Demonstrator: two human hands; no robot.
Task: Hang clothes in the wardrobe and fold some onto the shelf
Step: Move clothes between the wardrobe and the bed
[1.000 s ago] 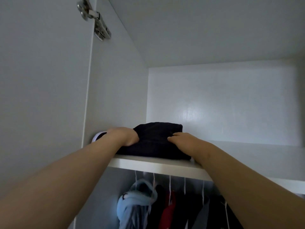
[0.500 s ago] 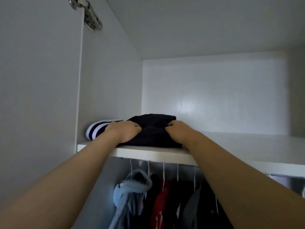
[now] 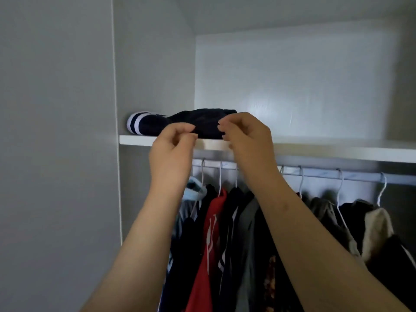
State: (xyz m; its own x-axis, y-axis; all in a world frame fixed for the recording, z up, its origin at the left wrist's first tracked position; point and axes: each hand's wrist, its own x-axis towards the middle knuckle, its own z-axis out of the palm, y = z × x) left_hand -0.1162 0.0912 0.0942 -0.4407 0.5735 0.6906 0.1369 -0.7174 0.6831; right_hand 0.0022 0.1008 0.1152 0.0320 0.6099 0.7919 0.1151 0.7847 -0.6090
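Folded dark garment (image 3: 202, 122) lay at the left end of the shelf (image 3: 315, 147), its striped cuff (image 3: 135, 126) near the wardrobe's side wall. To finish this step well, the bundle probably wanted a nudge back from the front lip, squared so the fold held, then a release that dragged no cloth forward. The left hand (image 3: 173, 152) was raised at the garment's front edge, thumb and fingers curled together. The right hand (image 3: 247, 140) mirrored it just beside. Whether either pinched fabric could not be told. Hung clothes (image 3: 213, 221) filled the rail (image 3: 326, 175) below.
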